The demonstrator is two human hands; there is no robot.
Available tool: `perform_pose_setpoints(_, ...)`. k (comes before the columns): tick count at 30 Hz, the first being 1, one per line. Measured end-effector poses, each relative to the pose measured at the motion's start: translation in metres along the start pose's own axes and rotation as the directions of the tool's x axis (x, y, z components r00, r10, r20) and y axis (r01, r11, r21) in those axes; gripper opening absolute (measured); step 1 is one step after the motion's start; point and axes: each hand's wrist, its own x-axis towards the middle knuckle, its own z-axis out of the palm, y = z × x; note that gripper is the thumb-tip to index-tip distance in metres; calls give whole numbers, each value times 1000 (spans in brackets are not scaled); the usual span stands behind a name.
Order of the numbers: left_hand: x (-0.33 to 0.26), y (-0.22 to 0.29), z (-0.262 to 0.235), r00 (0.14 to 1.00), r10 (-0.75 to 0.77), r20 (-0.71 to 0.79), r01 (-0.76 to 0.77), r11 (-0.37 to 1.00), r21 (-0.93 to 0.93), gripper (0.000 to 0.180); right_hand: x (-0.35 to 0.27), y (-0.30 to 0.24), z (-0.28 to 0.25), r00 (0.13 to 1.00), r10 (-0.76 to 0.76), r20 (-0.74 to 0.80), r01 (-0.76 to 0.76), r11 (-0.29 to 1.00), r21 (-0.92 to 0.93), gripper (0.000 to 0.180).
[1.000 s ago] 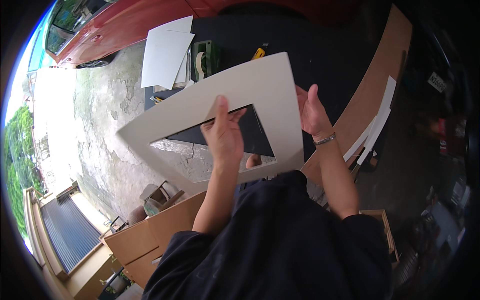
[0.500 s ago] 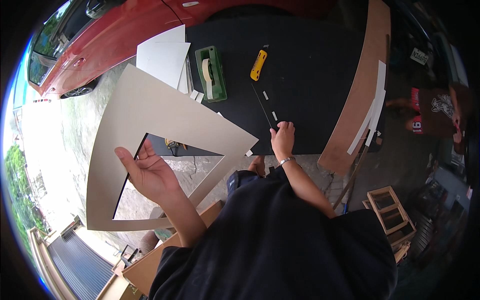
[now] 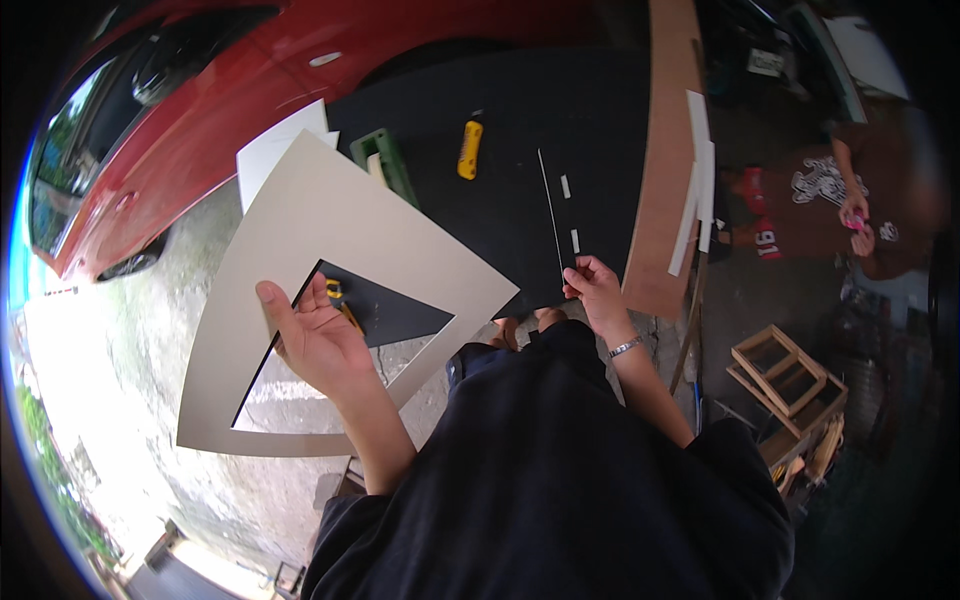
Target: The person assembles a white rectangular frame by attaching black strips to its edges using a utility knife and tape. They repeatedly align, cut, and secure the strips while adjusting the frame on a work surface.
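A large off-white mat board [image 3: 350,210] with a window cut in it hangs from my left hand [image 3: 325,345]. My left fingers pass through the window and the thumb rests on its inner left edge. Pinched in my right hand [image 3: 600,295] is the near end of a long, very thin strip [image 3: 550,212], which reaches away over the black table [image 3: 570,90]. Two short white pieces lie just right of it, one being the far piece [image 3: 565,187]. Farther off lies a yellow utility knife [image 3: 469,150]. Through the window a yellow tape measure [image 3: 333,291] partly shows.
A green tape dispenser [image 3: 385,165] and white sheets [image 3: 275,145] stand behind the mat board, partly covered. Along the table's right side runs a brown board [image 3: 665,150] bearing white strips [image 3: 688,220]. A red car [image 3: 250,80] is beyond. Wooden frames [image 3: 780,368] and another person [image 3: 880,185] are at right.
My right hand now pinches the thin strip, which lay on the table under its fingertips before. The whole view has shifted and turned; my left hand keeps its hold on the mat board.
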Motion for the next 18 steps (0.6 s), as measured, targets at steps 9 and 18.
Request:
perform_pose_setpoints(9, -10, -21, 16, 991, -58, 117, 62, 997, -33, 40, -51, -94, -6, 983, -182, 12, 171, 944, 283, 18)
perform_pose_setpoints(18, -32, -18, 27, 998, -52, 42, 55, 994, -98, 29, -67, -122, -4, 977, -209, 50, 192, 954, 232, 19)
